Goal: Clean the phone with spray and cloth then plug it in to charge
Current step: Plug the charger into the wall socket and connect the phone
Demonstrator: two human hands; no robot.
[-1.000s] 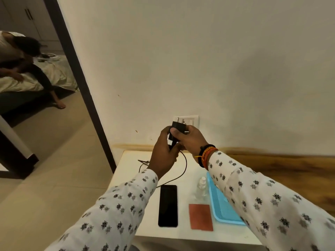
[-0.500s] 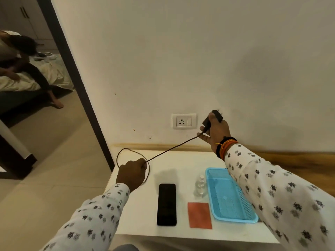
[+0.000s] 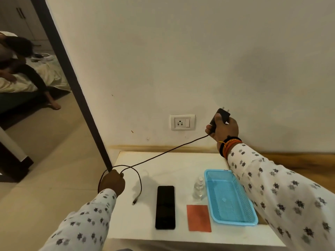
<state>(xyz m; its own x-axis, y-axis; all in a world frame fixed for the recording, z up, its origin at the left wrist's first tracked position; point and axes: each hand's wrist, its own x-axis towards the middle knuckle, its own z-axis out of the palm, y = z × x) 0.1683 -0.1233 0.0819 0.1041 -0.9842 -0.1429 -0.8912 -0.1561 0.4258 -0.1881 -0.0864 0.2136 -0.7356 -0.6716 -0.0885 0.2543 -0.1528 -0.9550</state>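
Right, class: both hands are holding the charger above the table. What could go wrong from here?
1. The cable is stretched between the left hand and the right hand; pulling further could strain it.
2. Its free connector dangles beside the phone and could swing against the screen.
3. The cable passes above the table; if lowered, it might topple the upright spray bottle.

Black phone [image 3: 165, 207] lay flat, screen dark, on white table; clear spray bottle [image 3: 199, 189] upright beside red cloth [image 3: 199, 218]; black charger [image 3: 219, 118] raised right of socket [image 3: 182, 122], cable [image 3: 163, 153] looping, connector unplugged
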